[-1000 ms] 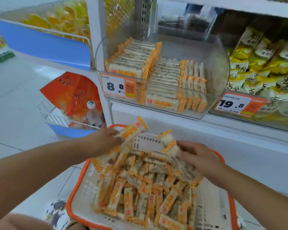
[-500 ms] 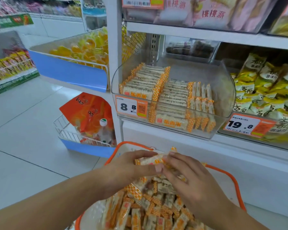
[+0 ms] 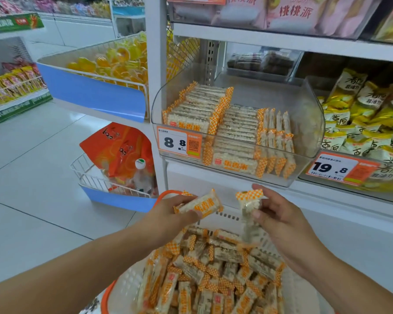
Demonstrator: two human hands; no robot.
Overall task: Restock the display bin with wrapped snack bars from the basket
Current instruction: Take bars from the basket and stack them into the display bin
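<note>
A white basket with an orange rim sits low in front of me, full of several orange-and-white wrapped snack bars. My left hand grips one bar lying sideways above the basket. My right hand pinches another bar held upright by its top end. Both hands hover just below the clear display bin on the shelf, which holds neat rows of the same bars on its left and middle; its right part shows bare plastic.
An orange price tag reading 8.8 is fixed on the bin's front. Yellow snack bags fill the bin to the right. A wire rack with orange bags and a bottle stands low on the left, beside a white shelf post.
Both hands have risen out of the basket and drawn apart, each now with its own bar. The view has tilted up toward the shelf.
</note>
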